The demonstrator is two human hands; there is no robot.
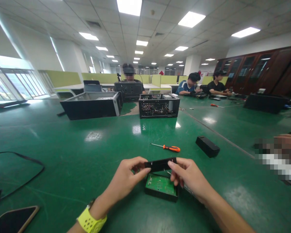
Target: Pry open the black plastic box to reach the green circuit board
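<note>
A narrow black plastic panel (159, 165) is held up by its two ends, with small pale marks on its face. My left hand (133, 171) pinches the left end between thumb and fingers. At the other end, my right hand (185, 173) grips it the same way. A thin shiny strip shows by the right fingers; what it is I cannot make out. Just below the panel lies an open black case (161, 195) with a green circuit board (160, 184) inside, its right end partly hidden by my right hand.
Beyond my hands lie an orange-handled screwdriver (171, 148) and a black box (208, 146). Farther back stand computer cases (159, 106). A phone (16, 220) and black cable (36, 159) are at left. Several people sit around the green table (106, 136); one person's hand shows at right.
</note>
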